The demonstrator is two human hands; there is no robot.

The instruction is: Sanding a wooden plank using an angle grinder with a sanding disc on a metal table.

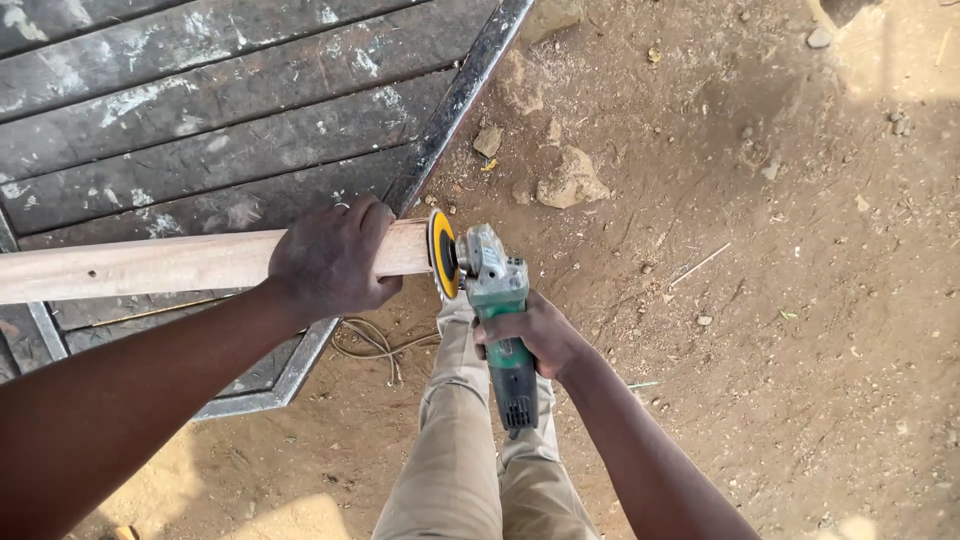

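A pale round wooden pole [150, 265] lies across a dark metal panel, its end pointing right. My left hand [330, 258] is wrapped over the pole close to that end. My right hand [535, 335] grips the green body of an angle grinder [497, 300]. The grinder's yellow disc [442, 253] sits flat against the pole's end face. My legs in tan trousers show below the tool.
The dark metal panel [220, 110] with a steel frame edge [455, 105] fills the upper left. Bare dirt ground with stones [572, 180] spreads to the right. A loose cord [375, 345] lies on the dirt below the panel.
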